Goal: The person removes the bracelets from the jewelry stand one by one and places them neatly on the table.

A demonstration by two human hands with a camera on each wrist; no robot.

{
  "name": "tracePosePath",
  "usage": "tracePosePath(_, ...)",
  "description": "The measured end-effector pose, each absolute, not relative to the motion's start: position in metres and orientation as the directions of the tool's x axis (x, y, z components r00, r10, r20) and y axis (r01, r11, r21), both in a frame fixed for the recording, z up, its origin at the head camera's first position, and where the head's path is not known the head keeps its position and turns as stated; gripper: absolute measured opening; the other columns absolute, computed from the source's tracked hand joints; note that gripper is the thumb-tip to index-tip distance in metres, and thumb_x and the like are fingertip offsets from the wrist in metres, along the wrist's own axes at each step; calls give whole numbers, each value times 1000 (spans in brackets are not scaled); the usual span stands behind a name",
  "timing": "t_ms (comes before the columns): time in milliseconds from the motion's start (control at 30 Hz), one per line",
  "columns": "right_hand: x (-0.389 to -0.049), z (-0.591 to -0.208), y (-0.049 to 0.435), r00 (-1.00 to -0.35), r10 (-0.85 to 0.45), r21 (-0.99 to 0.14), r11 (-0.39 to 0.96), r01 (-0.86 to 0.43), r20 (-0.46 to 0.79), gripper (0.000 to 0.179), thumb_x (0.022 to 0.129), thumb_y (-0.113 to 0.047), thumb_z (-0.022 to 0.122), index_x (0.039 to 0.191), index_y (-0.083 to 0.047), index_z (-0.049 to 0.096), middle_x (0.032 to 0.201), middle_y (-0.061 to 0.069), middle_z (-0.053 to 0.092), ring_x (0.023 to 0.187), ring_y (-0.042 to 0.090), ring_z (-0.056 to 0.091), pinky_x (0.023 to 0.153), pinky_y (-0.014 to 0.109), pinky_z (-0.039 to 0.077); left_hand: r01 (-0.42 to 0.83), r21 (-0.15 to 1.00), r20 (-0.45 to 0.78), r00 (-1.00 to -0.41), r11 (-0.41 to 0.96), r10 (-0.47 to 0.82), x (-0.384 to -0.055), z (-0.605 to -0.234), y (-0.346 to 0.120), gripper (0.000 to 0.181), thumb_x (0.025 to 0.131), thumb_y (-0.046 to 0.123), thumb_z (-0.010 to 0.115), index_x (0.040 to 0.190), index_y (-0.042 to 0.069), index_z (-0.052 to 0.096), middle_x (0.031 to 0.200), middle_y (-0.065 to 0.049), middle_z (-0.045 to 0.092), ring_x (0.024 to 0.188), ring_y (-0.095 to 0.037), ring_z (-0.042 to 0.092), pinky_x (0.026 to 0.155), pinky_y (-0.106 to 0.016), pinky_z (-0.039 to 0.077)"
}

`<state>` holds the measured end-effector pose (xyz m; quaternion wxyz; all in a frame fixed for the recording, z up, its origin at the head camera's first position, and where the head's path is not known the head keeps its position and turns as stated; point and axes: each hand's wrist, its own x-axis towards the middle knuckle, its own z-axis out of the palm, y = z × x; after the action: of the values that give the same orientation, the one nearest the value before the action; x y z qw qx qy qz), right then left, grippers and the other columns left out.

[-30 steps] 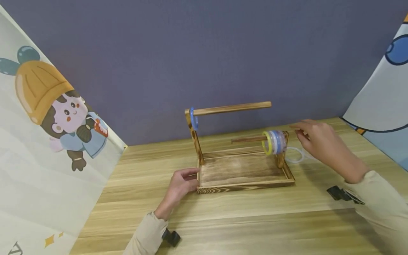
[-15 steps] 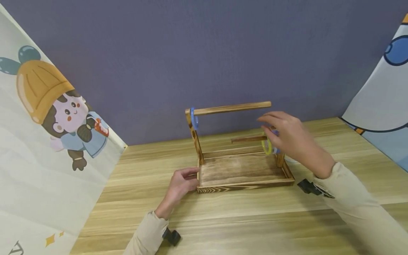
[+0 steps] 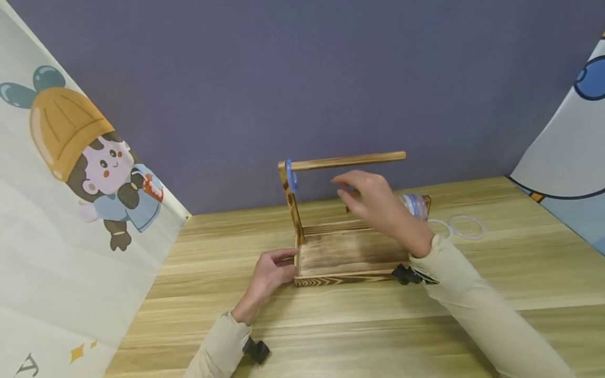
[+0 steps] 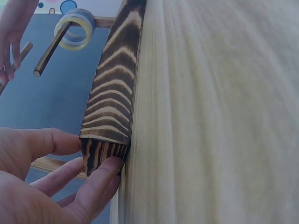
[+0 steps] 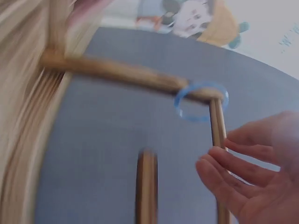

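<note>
A wooden rack with a tray base and two rods stands on the table. My left hand grips its left end, thumb and fingers at the tray's front corner in the left wrist view. One blue ring hangs on the upper rod beside the left post. Several rings sit bunched on the lower rod at the right post; a yellow ring leads them in the left wrist view. My right hand, fingers loosely bent and holding nothing, hovers below the upper rod, hiding most of the lower one.
Two pale rings lie on the table right of the rack. A dark wall panel rises behind the table. Printed cartoon sheets stand at both sides.
My right hand has moved left from beyond the right post, past the bunched rings, to the middle of the rack. My left hand and the rack have stayed put.
</note>
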<state>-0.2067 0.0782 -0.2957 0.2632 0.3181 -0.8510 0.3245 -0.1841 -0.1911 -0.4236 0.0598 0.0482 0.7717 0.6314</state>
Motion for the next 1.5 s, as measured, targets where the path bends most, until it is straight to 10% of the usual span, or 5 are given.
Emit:
tracePosePath(600,-236,-310,10,-765,-182,-708,293,-642,618,19,94,-9,68,111,-2,72,107,11,73,100,22,69,90,35,57,47,969,4,-985,243,173,-186,-421,-187,49,73,-7,66,122,-9,66,119,-28,66,110,-36,65,78,-27,59)
tracePosePath(1500,-240,-316,-10,-674,-89,-654,177,-735,733,15,92,-3,69,105,4,71,100,15,72,94,25,72,84,28,59,50,965,8,-987,259,161,-184,-423,-194,48,74,-6,66,122,-8,66,119,-27,66,110,-36,64,78,-27,59)
